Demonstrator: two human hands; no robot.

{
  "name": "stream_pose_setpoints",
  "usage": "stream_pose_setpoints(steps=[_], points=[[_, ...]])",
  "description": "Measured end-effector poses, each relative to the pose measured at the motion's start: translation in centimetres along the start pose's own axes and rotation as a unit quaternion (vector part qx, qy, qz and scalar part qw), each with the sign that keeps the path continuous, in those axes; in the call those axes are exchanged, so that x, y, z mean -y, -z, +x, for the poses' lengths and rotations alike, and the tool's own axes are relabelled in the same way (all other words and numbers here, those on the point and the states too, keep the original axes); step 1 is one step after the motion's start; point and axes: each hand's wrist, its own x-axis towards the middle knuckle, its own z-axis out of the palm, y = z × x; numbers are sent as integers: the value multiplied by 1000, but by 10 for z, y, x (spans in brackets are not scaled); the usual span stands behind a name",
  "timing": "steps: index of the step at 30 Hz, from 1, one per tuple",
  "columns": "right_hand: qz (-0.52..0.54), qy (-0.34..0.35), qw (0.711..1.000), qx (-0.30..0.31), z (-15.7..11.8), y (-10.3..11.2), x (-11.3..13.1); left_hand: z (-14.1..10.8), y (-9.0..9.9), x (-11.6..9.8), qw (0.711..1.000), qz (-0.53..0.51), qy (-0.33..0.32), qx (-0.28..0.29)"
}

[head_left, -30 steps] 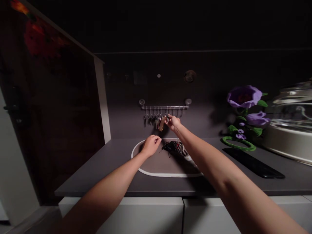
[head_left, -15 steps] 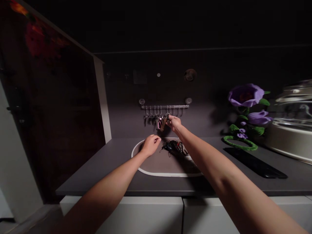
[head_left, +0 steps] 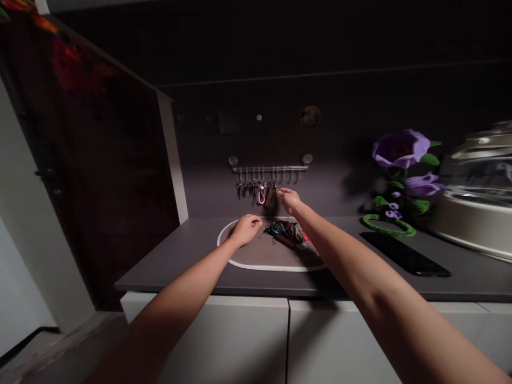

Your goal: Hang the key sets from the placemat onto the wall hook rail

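Observation:
My right hand is raised at the key rack, fingers stretched out and nothing held in them. Just left of its fingertips, a brown key holder hangs from a hook of the clear rail. A pink strap and several keys hang on hooks further left. My left hand hovers low over the left part of the oval mat, its fingers curled in and no object showing in them. A jumbled pile of dark keys and fobs lies on the mat between my hands.
On the right of the counter lies a flat black object. Behind it stand purple artificial flowers with a green ring base, beside a cream appliance with a clear cover. A dark door is at the left.
My right hand has let go of the ring of the brown key holder, which now hangs from the hook. Its fingers have straightened. My left hand stays nearly in place, and the view has shifted slightly.

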Motion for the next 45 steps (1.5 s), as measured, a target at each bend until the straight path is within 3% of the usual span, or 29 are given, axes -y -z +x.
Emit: stream_pose_setpoints(steps=[7, 12, 21, 28, 36, 41, 45], points=[[-50, -15, 998, 23, -28, 14, 2, 2, 4, -9, 996, -23, 20, 79], [-82, 24, 995, 58, -53, 23, -2, 3, -2, -18, 990, -20, 47, 133], [-172, 118, 976, 60, -90, 51, -15, -4, -21, -9, 990, 56, 65, 112], [-286, 204, 933, 73, -90, 56, -21, -2, -19, -4, 981, 155, -1, 114], [-394, 264, 875, 100, -88, 55, -26, -2, -12, -2, 981, 177, 39, 74], [-391, 250, 880, 102, -90, 53, -26, -1, -9, 0, 988, 129, 73, 37], [-366, 223, 898, 99, -92, 51, -25, 1, -11, 2, 989, 11, 149, 14]])
